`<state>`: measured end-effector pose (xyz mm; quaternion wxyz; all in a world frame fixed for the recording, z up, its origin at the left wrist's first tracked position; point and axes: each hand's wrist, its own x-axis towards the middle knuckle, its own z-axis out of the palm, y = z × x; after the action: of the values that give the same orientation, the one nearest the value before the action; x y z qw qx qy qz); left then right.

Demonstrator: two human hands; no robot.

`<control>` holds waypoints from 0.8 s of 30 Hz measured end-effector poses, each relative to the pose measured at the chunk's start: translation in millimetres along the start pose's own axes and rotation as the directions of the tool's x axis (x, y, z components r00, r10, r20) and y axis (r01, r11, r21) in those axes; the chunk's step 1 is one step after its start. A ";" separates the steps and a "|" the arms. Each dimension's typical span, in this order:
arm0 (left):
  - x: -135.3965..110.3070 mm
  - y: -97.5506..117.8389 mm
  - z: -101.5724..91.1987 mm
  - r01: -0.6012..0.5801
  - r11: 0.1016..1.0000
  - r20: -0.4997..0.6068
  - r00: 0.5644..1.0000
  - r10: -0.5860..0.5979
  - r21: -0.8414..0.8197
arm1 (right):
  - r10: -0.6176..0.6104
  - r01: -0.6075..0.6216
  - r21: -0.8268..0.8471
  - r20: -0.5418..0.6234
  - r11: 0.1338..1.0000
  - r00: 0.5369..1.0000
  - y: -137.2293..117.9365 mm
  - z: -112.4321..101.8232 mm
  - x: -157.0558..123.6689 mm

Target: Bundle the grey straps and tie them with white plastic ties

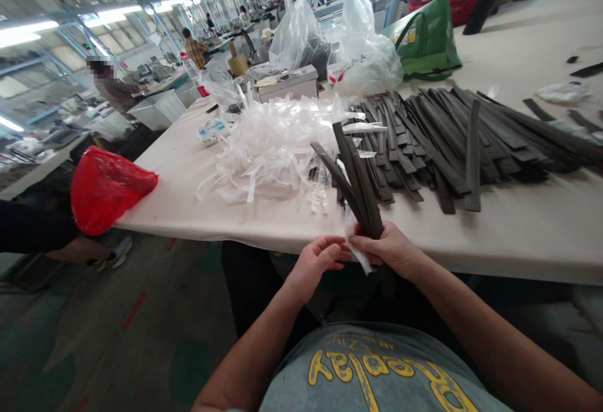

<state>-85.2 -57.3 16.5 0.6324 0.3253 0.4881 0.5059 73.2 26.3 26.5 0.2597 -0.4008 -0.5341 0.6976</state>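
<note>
My right hand [393, 250] is closed around the lower part of a small bundle of dark grey strips [360, 189], which fan apart at their upper ends. A thin white plastic strip [360, 256] hangs at the bundle's left side, under my right thumb. My left hand [318, 264] is beside it with loosely curled, parted fingers; its fingertips reach the edge of the white strip, and no firm grip shows. Just beyond the bundle, a large pile of similar dark strips [438, 142] spreads over the table to the right.
A heap of clear plastic strips [264, 148] covers the middle of the cloth-covered table [174, 205]. Behind it stand a box [287, 85], a bottle [335, 66], clear bags [372, 48] and a green bag [431, 41]. A red plastic bag [106, 189] hangs at the left edge, near another person's leg.
</note>
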 end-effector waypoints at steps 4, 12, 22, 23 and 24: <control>14.4 -5.3 10.6 0.132 0.977 0.068 0.990 -0.123 -0.167 | 0.016 -0.012 -0.072 0.055 0.997 0.998 -1.4 -4.7 -4.6; 21.1 -12.3 21.4 0.160 0.963 0.070 0.987 -0.148 -0.215 | -0.010 0.017 -0.164 0.040 0.986 0.999 3.6 -20.8 -9.9; 24.3 -17.2 36.5 0.031 0.998 0.007 1.000 -0.031 -0.063 | -0.209 0.157 -0.393 -0.094 0.906 0.973 2.0 -12.4 -18.7; 24.4 -17.8 36.9 0.027 0.999 0.007 1.000 -0.027 -0.041 | -0.235 0.172 -0.425 -0.102 0.889 0.967 2.3 -12.0 -19.4; 24.4 -18.0 36.7 0.019 1.000 0.011 1.000 -0.019 -0.012 | -0.259 0.183 -0.456 -0.108 0.871 0.960 2.7 -12.0 -20.0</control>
<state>-44.3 -35.9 4.6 0.6419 0.3195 0.4846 0.5010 94.2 16.2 28.2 0.2837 -0.4417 -0.6972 0.4881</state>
